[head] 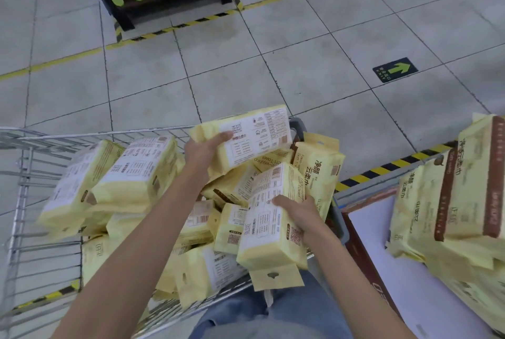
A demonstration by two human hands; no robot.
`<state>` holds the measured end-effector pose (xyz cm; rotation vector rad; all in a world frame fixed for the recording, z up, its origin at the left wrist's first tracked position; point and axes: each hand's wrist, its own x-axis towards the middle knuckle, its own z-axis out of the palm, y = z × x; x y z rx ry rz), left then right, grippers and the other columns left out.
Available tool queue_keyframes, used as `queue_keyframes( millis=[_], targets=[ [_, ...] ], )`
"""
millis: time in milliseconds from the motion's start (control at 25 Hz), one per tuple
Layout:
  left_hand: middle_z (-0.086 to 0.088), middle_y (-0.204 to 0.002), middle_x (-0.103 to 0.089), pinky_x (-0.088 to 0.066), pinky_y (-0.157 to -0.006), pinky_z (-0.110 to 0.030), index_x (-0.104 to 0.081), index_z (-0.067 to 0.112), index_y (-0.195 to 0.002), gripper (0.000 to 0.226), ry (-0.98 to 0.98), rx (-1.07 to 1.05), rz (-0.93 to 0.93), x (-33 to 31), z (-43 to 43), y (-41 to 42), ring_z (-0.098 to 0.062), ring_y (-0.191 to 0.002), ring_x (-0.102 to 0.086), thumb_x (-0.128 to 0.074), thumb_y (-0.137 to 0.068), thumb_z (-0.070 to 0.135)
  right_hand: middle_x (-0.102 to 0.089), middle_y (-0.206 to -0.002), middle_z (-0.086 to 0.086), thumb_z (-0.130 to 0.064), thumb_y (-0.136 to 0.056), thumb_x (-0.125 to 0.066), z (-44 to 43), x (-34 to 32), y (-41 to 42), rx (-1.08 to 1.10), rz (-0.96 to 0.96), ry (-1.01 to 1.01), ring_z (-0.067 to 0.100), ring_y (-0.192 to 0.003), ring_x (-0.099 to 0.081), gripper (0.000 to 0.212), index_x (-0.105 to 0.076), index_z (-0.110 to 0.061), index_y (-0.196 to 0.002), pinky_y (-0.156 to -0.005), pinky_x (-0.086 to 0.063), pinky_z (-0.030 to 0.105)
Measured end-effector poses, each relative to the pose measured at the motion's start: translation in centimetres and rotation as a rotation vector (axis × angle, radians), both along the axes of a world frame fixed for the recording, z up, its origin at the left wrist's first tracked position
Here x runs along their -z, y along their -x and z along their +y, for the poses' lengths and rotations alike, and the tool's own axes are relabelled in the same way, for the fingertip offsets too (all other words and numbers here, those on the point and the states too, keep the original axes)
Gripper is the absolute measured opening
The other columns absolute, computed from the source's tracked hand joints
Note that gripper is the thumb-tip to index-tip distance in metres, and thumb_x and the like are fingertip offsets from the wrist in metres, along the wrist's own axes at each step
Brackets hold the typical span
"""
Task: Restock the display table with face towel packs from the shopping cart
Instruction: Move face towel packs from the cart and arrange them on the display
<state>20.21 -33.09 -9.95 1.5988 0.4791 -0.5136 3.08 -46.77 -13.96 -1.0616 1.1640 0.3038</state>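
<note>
Broadly: a wire shopping cart (pixel 68 132) fills the lower left, loaded with a loose heap of face towel packs (pixel 131 172), pale yellow, lying at all angles. The table (pixel 388 265) stands just beside the cart on the right. Part of its white top is bare, and a slumped stack of the same packs (pixel 464 188) sits on its right side. Two packs are lifted clear of the heap. The upper pack (pixel 254 136) is in the left hand (pixel 202 150), above the cart's far rim, printed label face up. The lower pack (pixel 270 226) is in the right hand (pixel 297 215), over the near side of the cart, label up. The fingers (pixel 287 203) of each hand are clamped on their own pack: thumb on the label face, the rest wrapped under one edge and mostly hidden. The lower pack's flat hang tab (pixel 276 278) points toward the person. Handling, as judged: one hand lifts each pack, so they are light. The bodies look soft and squashy, and the film wrap is likely a little slick. Not fragile. The best hold is across the body at one end, thumb against fingers, squeezing enough to dent the wrap. The tab looks thin and floppy, a poor grip. Soft packs slump when stacked, so set them flat.
</note>
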Motion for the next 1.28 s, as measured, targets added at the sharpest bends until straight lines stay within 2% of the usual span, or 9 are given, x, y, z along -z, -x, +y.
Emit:
queue_keyframes(
  millis=[120,280,480,600,680,800,1040,1200,1280],
  targets=[
    [-0.008,-0.106,-0.072,-0.057,-0.080,-0.047,-0.061,0.013,-0.113,0.057,0.126,-0.058,0.027,-1.4,3.1,3.6,-0.026,-0.097,-0.069,-0.085,-0.061,0.024,-0.059,-0.115,0.010,-0.019,-0.071,-0.079,-0.7,-0.3,1.5,0.047,-0.035,-0.034,0.029,-0.094,-0.063,0.086,-0.028,-0.013,-0.140,-0.070,-0.054,0.039],
    [-0.013,-0.115,-0.068,-0.054,-0.084,-0.054,-0.056,0.008,-0.127,0.067,0.264,-0.124,0.035,-2.3,6.6,8.8,-0.031,-0.104,-0.066,-0.076,-0.064,0.020,-0.062,-0.119,0.016,-0.018,-0.074,-0.078,-1.3,-0.7,2.9,0.166,-0.073,-0.075,0.032,-0.096,-0.065,0.076,-0.037,-0.007,-0.137,-0.074,-0.056,0.043],
    [-0.012,-0.111,-0.071,-0.059,-0.061,-0.036,-0.059,0.008,-0.121,0.055,0.397,-0.136,0.122,-1.3,11.3,13.5,-0.026,-0.097,-0.069,-0.068,-0.069,0.022,-0.065,-0.116,0.018,-0.019,-0.075,-0.077,0.3,-1.7,5.8,0.292,-0.100,-0.031,0.034,-0.096,-0.067,0.071,-0.042,-0.007,-0.135,-0.072,-0.057,0.044],
    [-0.008,-0.100,-0.074,-0.058,-0.058,-0.032,-0.063,0.011,-0.112,0.044,0.429,-0.080,0.185,-0.2,13.5,14.8,-0.021,-0.089,-0.072,-0.067,-0.070,0.023,-0.064,-0.116,0.018,-0.019,-0.076,-0.076,2.5,-2.2,8.2,0.397,-0.117,-0.017,0.032,-0.091,-0.067,0.071,-0.040,-0.007,-0.136,-0.054,-0.056,0.034],
    [-0.008,-0.096,-0.075,-0.058,-0.057,-0.032,-0.064,0.012,-0.107,0.041,0.431,-0.019,0.228,0.2,15.3,15.1,-0.021,-0.085,-0.072,-0.068,-0.068,0.024,-0.065,-0.115,0.017,-0.020,-0.076,-0.075,5.0,-2.5,10.2,0.492,-0.094,0.006,0.030,-0.089,-0.068,0.068,-0.043,-0.006,-0.135,-0.047,-0.053,0.029],
    [-0.008,-0.093,-0.075,-0.058,-0.055,-0.033,-0.065,0.013,-0.102,0.035,0.450,0.124,0.298,0.3,17.2,15.1,-0.021,-0.081,-0.073,-0.067,-0.069,0.023,-0.070,-0.102,0.014,-0.018,-0.077,-0.075,9.1,-2.8,14.0,0.643,-0.105,0.016,0.027,-0.082,-0.070,0.057,-0.052,-0.007,-0.128,-0.049,-0.055,0.030],
    [-0.008,-0.098,-0.075,-0.060,-0.062,-0.036,-0.066,0.013,-0.103,0.035,0.437,0.480,0.430,0.4,15.8,16.7,-0.022,-0.089,-0.072,-0.067,-0.071,0.026,-0.067,-0.114,0.016,-0.023,-0.075,-0.076,15.1,-2.9,22.3,0.993,-0.075,0.013,0.034,-0.096,-0.067,0.068,-0.045,-0.011,-0.134,-0.078,-0.056,0.046],
    [-0.009,-0.098,-0.075,-0.058,-0.058,-0.036,-0.076,0.015,-0.091,0.023,0.429,0.737,0.517,0.4,12.8,20.1,-0.023,-0.088,-0.072,-0.067,-0.072,0.025,-0.070,-0.109,0.016,-0.025,-0.077,-0.074,18.9,-2.6,27.8,1.257,-0.122,0.002,0.032,-0.095,-0.068,0.058,-0.052,-0.011,-0.129,-0.069,-0.056,0.040],
    [-0.010,-0.101,-0.074,-0.060,-0.062,-0.041,-0.074,0.014,-0.096,0.028,0.405,0.850,0.546,0.4,11.5,22.1,-0.025,-0.091,-0.071,-0.068,-0.071,0.026,-0.068,-0.111,0.016,-0.028,-0.075,-0.076,20.8,-2.5,30.3,1.366,-0.121,-0.007,0.033,-0.097,-0.068,0.064,-0.048,-0.010,-0.131,-0.072,-0.056,0.042]
  ],
)
